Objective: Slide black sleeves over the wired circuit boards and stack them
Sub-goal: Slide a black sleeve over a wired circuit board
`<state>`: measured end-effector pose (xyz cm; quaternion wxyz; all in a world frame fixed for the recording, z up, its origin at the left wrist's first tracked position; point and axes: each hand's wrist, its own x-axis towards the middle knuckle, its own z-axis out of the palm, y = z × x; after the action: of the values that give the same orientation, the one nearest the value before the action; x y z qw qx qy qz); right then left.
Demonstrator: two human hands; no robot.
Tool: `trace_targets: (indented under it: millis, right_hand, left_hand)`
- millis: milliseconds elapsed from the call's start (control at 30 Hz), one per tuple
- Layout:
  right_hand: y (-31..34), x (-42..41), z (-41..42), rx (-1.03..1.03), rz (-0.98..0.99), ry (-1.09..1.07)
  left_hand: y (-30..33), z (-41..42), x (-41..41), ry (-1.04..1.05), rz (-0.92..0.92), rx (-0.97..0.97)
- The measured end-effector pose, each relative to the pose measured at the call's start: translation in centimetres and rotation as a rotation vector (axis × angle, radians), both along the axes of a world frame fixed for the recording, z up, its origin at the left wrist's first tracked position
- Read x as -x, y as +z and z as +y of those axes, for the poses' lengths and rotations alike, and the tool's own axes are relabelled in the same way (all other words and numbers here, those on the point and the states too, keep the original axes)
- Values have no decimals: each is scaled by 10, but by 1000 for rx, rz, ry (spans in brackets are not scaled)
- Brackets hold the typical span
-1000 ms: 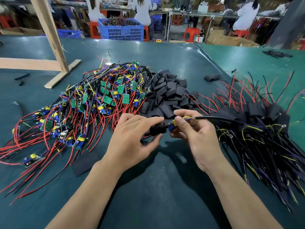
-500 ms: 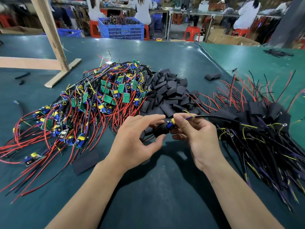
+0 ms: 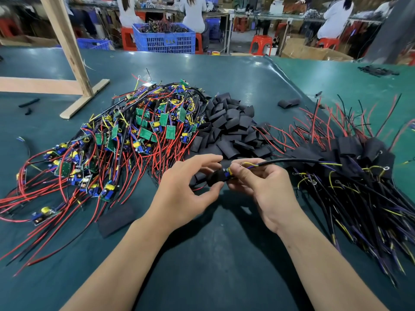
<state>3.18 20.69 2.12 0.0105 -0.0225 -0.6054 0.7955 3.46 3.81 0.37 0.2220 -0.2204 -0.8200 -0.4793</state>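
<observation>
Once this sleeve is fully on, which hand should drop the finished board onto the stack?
Probably the right hand. It already pinches the board's wires beside the black sleeve, and the pile of sleeved boards lies on its side. The left hand sits nearer the bare boards.

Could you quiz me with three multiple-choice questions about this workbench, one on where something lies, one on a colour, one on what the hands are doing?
1. Where does the pile of loose black sleeves lie?
A. left of the bare circuit boards
B. between the bare boards and the sleeved boards
C. in the blue crate

2. What colour is the table?
A. dark green
B. white
C. orange

3. What is the right hand doing?
A. resting flat
B. pinching the wired board being sleeved
C. pointing

Answers: 1 B, the sleeves sit in the middle. 2 A, the surface is teal green. 3 B, its fingertips pinch the wire end while the left hand holds the black sleeve.
</observation>
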Motion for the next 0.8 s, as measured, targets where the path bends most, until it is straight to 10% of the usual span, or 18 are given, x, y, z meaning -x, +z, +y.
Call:
trace_targets:
  millis: [233, 800]
  right_hand:
    - [1, 0, 0, 39, -47, 50]
    - [5, -5, 0, 25, -36, 91]
  left_hand:
    - [-1, -6, 6, -6, -222, 3]
    - [2, -6, 5, 149, 356, 332]
